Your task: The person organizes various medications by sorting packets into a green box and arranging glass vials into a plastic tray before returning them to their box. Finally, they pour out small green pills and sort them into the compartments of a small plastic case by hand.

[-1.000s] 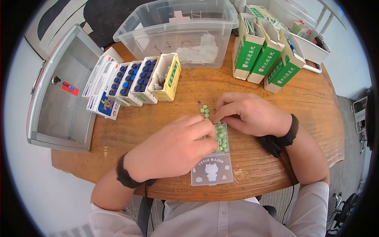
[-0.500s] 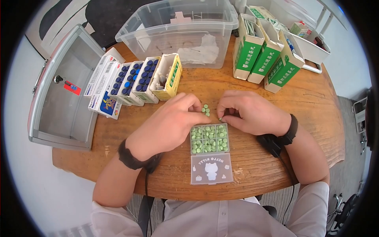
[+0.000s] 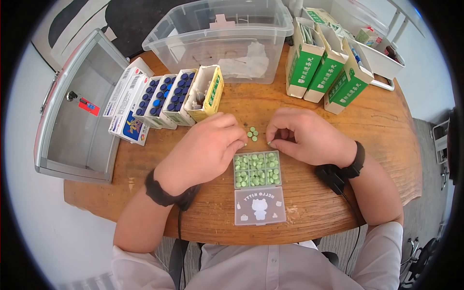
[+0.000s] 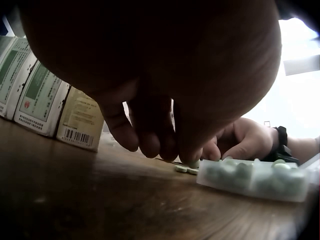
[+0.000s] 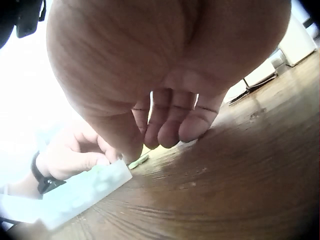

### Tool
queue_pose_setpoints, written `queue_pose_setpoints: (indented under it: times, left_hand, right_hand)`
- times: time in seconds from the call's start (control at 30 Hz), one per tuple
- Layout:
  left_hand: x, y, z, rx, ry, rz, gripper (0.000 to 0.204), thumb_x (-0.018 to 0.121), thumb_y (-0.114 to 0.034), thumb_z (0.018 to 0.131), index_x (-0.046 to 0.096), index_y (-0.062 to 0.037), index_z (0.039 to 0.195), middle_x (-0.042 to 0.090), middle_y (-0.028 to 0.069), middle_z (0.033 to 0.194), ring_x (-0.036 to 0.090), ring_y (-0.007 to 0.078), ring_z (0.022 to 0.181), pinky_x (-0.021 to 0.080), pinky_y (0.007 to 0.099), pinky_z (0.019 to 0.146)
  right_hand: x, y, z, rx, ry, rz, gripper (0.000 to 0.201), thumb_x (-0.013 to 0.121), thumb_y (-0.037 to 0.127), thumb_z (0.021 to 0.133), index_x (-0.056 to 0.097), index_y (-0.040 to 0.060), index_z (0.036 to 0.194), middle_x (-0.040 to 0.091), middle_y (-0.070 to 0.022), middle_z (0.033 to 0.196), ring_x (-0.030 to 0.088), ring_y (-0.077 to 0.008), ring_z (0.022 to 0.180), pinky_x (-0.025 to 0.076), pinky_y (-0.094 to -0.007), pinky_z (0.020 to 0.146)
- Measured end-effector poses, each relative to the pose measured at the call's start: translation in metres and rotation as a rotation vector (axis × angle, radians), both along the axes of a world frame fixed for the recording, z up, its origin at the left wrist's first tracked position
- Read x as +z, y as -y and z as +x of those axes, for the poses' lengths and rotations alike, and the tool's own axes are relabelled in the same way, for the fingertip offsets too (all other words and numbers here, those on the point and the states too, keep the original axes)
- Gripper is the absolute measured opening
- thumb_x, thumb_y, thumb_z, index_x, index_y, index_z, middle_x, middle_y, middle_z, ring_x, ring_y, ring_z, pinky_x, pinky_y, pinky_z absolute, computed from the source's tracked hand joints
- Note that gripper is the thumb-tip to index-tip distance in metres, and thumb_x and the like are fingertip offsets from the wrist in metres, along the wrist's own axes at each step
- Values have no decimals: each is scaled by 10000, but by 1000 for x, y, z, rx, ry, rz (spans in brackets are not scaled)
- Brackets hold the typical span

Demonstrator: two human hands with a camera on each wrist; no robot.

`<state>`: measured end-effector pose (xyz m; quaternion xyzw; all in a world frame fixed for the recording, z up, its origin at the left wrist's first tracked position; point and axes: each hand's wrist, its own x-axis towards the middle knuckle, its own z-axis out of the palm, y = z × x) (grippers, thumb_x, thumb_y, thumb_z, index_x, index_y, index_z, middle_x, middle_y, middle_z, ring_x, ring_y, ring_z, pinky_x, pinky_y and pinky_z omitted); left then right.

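My left hand [image 3: 208, 145] pinches a green tablet [image 4: 191, 163] between thumb and fingertip, just left of the loose tablets. On the other side of them, my right hand [image 3: 309, 136] has thumb and index finger together around a small pale-green tablet, mostly covered by the fingertips. The loose green tablets [image 3: 253, 134] lie in a small cluster on the wood between both hands. Nearer my body is a clear pill box [image 3: 257, 170], its several compartments filled with green tablets. Its printed Hello Kitty lid [image 3: 246, 207] lies folded open towards me.
Cartons of blue-capped vials [image 3: 159, 104] and a yellow carton [image 3: 211, 101] stand at left, by a silver-framed case [image 3: 79, 130]. A clear plastic bin [image 3: 217, 48] is at the back. Green-and-white cartons [image 3: 333, 72] stand back right. A black cable [image 3: 350, 205] hangs over the front edge.
My left hand has moved from above the pill box up and left to the loose tablets, uncovering the box, and now pinches a tablet. The right hand has shifted slightly off the box's far edge.
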<state>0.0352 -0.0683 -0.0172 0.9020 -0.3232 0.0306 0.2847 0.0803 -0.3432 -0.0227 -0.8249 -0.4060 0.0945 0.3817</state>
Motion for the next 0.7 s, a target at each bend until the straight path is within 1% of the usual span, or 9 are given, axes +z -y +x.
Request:
queue_pose_setpoints:
  times: [0.07, 0.13, 0.17, 0.23, 0.33, 0.4, 0.43, 0.53, 0.7]
  left_hand:
    - [7, 1, -5, 6, 27, -6, 60, 777, -58, 950, 783, -21, 997, 696, 113, 980, 689, 321, 946, 556, 420, 839]
    - [14, 3, -13, -177, -67, -100, 64, 777, -56, 945, 793, -37, 1004, 710, 101, 1005, 687, 312, 946, 556, 412, 842]
    - [13, 4, -15, -178, -67, -100, 64, 777, -56, 945, 793, -37, 1004, 710, 101, 1005, 687, 312, 946, 556, 412, 842]
    - [10, 5, -18, -308, -81, -106, 101, 772, -42, 941, 809, -49, 1035, 720, 88, 1013, 685, 307, 947, 556, 402, 845]
    - [13, 1, -13, -163, -85, -55, 176, 743, -12, 951, 812, -44, 1110, 722, 95, 1066, 690, 309, 992, 563, 405, 875]
    - [6, 2, -8, -108, -24, -56, 201, 729, -1, 956, 806, -37, 1138, 721, 101, 1105, 691, 309, 1018, 567, 406, 896]
    - [1, 2, -5, -53, 36, -58, 226, 716, 9, 961, 800, -31, 1167, 720, 107, 1144, 692, 309, 1044, 572, 406, 918]
    - [-9, -1, -3, -87, 22, -41, 265, 687, 25, 974, 783, -18, 1217, 710, 125, 1209, 694, 315, 1093, 576, 406, 957]
    - [-7, -3, -1, -41, -34, -10, 260, 676, 38, 981, 781, -11, 1214, 703, 133, 1192, 700, 320, 1102, 579, 401, 954]
  right_hand:
    - [5, -2, -4, 5, -54, 26, 111, 781, 39, 900, 739, 38, 1004, 707, -127, 976, 720, -318, 907, 585, -415, 806]
    - [1, -5, -9, 51, -56, 90, 115, 783, 41, 898, 743, 40, 1006, 709, -126, 976, 719, -318, 898, 585, -413, 801]
    - [0, -8, -12, 101, -57, 154, 119, 784, 43, 896, 747, 42, 1008, 710, -125, 975, 719, -319, 889, 585, -411, 796]
    - [1, -10, -14, 123, -60, 91, 132, 748, 11, 907, 754, 45, 1035, 716, -131, 1002, 715, -333, 953, 581, -430, 847]
    - [-15, -11, -8, 112, 137, 163, 206, 699, -30, 919, 770, 49, 1095, 723, -137, 1065, 701, -361, 1059, 572, -458, 943]
    - [-20, -9, -5, -2, 286, 133, 278, 673, -51, 927, 782, 58, 1158, 726, -138, 1128, 677, -389, 1140, 552, -482, 1027]
    - [-20, -8, -5, -1, 288, 133, 278, 673, -51, 927, 782, 58, 1158, 726, -138, 1128, 677, -389, 1140, 552, -482, 1027]
    - [-18, -7, -4, 18, 263, 63, 288, 706, -29, 927, 788, 65, 1187, 731, -128, 1177, 680, -387, 1152, 562, -477, 1031]
    - [-12, -3, -1, -12, 137, 4, 214, 762, 11, 915, 766, 48, 1126, 737, -134, 1109, 721, -361, 1064, 594, -462, 927]
